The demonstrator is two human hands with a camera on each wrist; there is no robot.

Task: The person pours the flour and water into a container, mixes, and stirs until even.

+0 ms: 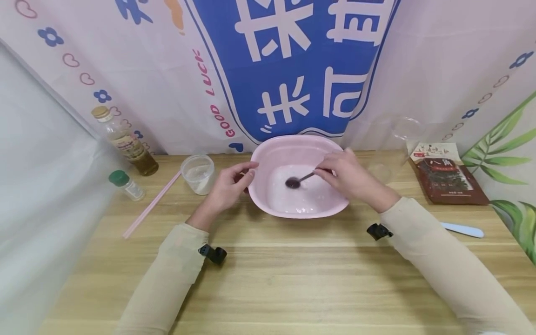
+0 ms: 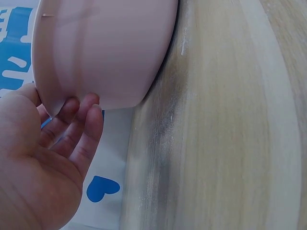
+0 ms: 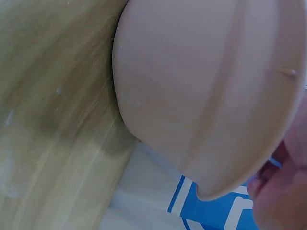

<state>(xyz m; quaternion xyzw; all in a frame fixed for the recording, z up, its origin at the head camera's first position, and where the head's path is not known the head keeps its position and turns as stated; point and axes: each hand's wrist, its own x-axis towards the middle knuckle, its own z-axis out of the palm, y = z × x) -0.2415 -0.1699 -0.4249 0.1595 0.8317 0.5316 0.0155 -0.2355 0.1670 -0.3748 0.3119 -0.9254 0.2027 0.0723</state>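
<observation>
- Sleeves of pale beige cover both forearms, which reach from the near edge of the wooden table [image 1: 268, 279] toward its middle; a small black clip sits at each wrist.
- Left hand [image 1: 228, 186] rests against the outer wall of the pink basin [image 1: 268, 158] at about its 9 o'clock side, fingers nearly straight and touching the rim and wall; the left wrist view shows the fingertips [image 2: 91, 112] pressed to the basin's underside curve.
- Right hand [image 1: 349, 174] comes in from the basin's 3 o'clock side and pinches the handle of a spoon [image 1: 298, 180], whose dark bowl lies in the whitish liquid at the basin's centre.
- Basin stands at the table's middle, toward the far edge.
- At 9 o'clock from the basin: a clear plastic cup [image 1: 198, 173], then a pink stick [image 1: 150, 204], a small green-capped jar [image 1: 125, 184] and a bottle [image 1: 125, 142] of yellowish liquid.
- At 3 o'clock: a brown packet [image 1: 450, 177]; nearer, a pale blue spatula [image 1: 462, 229].
- Farthest back hangs a pink and blue printed backdrop [image 1: 293, 70].
</observation>
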